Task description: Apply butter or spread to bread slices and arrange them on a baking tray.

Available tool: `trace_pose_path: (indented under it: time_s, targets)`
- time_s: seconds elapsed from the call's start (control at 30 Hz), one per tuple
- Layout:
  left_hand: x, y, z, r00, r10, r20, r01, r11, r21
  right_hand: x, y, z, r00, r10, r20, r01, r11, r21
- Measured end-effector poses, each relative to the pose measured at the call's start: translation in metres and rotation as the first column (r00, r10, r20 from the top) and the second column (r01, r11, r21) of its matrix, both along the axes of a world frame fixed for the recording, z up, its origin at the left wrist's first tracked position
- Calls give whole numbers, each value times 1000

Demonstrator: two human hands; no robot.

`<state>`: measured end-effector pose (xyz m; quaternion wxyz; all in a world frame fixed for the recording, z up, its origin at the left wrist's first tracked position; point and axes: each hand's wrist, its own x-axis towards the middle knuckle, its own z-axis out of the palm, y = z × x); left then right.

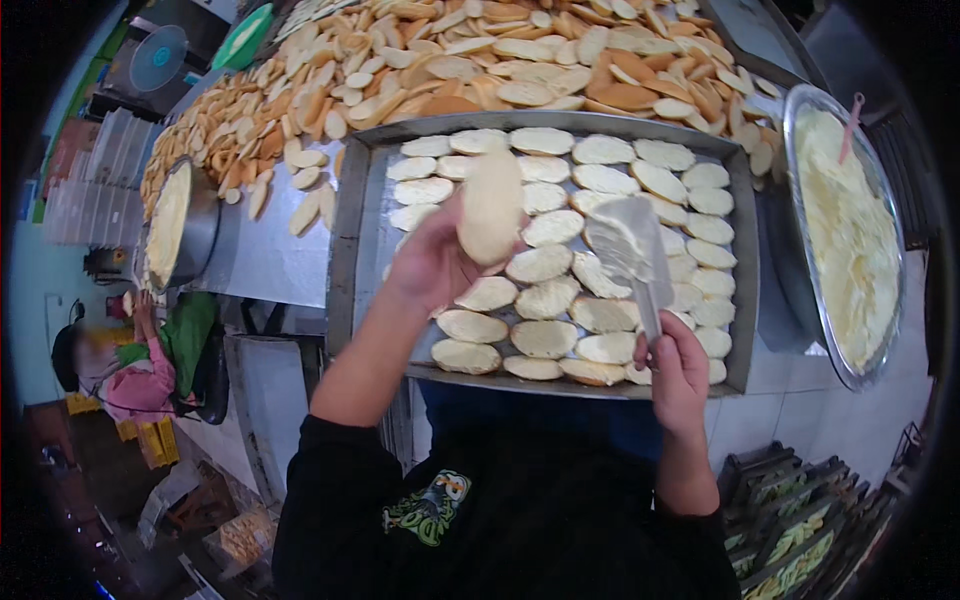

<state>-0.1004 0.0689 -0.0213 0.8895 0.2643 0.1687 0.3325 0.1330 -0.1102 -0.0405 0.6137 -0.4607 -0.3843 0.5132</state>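
My left hand [432, 262] holds an oval slice of pale bread [490, 207] up over a metal tray [348, 250]. The tray is filled with rows of similar bread slices [545, 338], cut sides up. My right hand [678, 368] grips the handle of a flat metal spatula [632, 248], whose blade carries a smear of pale cream and hovers over the tray's right half, a short way right of the held slice.
A big round metal bowl of pale yellow cream [850, 240] stands to the right. A heap of toasted bread slices [480, 60] covers the table behind the tray. A smaller cream bowl [180, 225] sits at left. Another person [130, 375] is lower left.
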Motion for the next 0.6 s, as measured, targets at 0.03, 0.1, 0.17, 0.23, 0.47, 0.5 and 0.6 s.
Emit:
trace_pose_path:
  time_s: [0.03, 0.1, 0.17, 0.23, 0.47, 0.5, 0.6]
  targets:
    - [10, -17, 0, 999, -44, -6, 44, 998, -42, -2, 0, 3, 1000, -8, 10, 8, 1000, -6]
    - [31, -45, 5, 999, -53, 13, 54, 996, -65, -5, -2, 6, 996, -14, 84, 11, 999, 44]
    - [45, -62, 4, 992, -108, 58, 113, 989, -91, -8, -7, 10, 986, -85, 143, 77, 995, 57]
    - [54, -72, 0, 984, -135, 113, 143, 987, -68, -5, -4, 12, 801, -230, 552, 106, 963, 249]
    - [55, -85, 0, 984, -7, 180, 34, 988, -149, 40, -23, 20, 290, -236, 927, -70, 961, 266]
    - [52, -83, -1, 983, -10, 182, 38, 988, -150, 53, -29, 26, 173, -170, 970, -110, 975, 191]
    - [48, -82, -12, 980, -95, 174, 118, 985, -125, 98, -47, 41, 12, -297, 955, 16, 955, 297]
